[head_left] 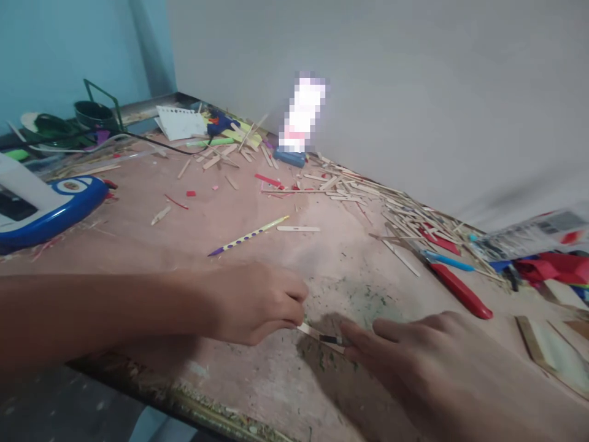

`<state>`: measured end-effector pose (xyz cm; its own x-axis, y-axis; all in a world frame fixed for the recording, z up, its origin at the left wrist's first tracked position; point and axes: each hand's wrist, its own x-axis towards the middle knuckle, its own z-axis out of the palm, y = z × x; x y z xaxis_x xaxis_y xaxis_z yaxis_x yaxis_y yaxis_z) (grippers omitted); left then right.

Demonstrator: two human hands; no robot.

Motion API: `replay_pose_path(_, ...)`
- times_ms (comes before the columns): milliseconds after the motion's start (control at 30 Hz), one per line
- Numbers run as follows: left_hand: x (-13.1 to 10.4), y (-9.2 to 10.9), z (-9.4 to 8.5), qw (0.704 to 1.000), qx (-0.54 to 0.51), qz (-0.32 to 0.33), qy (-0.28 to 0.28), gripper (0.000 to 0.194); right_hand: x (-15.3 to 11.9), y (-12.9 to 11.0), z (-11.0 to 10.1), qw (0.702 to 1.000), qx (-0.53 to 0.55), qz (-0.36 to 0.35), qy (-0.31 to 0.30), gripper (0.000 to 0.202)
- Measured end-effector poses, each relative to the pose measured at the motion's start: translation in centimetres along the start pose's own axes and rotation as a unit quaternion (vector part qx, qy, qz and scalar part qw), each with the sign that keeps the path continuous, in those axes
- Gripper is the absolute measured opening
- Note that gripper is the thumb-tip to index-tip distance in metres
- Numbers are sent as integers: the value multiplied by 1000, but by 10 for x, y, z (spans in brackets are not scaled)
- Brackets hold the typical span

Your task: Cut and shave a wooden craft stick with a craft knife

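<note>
The left hand (260,301) is clamping 1 wooden stick (308,331) between its fingers, seemingly for steadiness, while the right hand (427,353) is pinching a dark-tipped strip (329,339) beside those fingers

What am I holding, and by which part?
Left hand pinches a thin pale wooden stick by its left end; right hand, a small dark strip by its right end.

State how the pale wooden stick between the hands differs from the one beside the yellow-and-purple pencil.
The held pale wooden stick is gripped by the left hand; the loose pale wooden stick lies free. The held stick slants down rightward in view; the loose stick lies nearly level. The held stick is partly hidden; the loose stick shows whole. Both are narrow.
</note>
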<state>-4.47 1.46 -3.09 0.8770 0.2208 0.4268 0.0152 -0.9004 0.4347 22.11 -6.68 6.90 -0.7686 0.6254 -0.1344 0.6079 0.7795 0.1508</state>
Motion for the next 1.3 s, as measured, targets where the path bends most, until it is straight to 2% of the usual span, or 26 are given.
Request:
replay_pose_path(133, -1, -1, 2, 1000, -11, 2, 7, 20, 6, -8, -6, 995, 71, 64, -26, 21)
replay_pose_path(267, -1, -2, 2, 1000, -23, 0, 4, 22, 3, -23, -7, 989, 51, 140, -3, 21)
replay_pose_path(600, 1, 3, 0, 999, -32, -21, -5, 26, -4, -28, -1, 981, 53, 184, 19, 35)
replay_pose_path(733, 2, 4, 0, 999, -38, -25, -1, 27, -6, -26, -1, 983, 62, 170, 23, 30)
replay_pose_path(1033, 1, 4, -1, 999, -42, -22, 1, 30, -5, -23, -5, 994, 16, 75, 84, 23)
replay_pose_path(1300, -1, -2, 1, 1000, -20, 4, -2, 24, -7, -25, 0, 994, -19, 67, 85, 23)
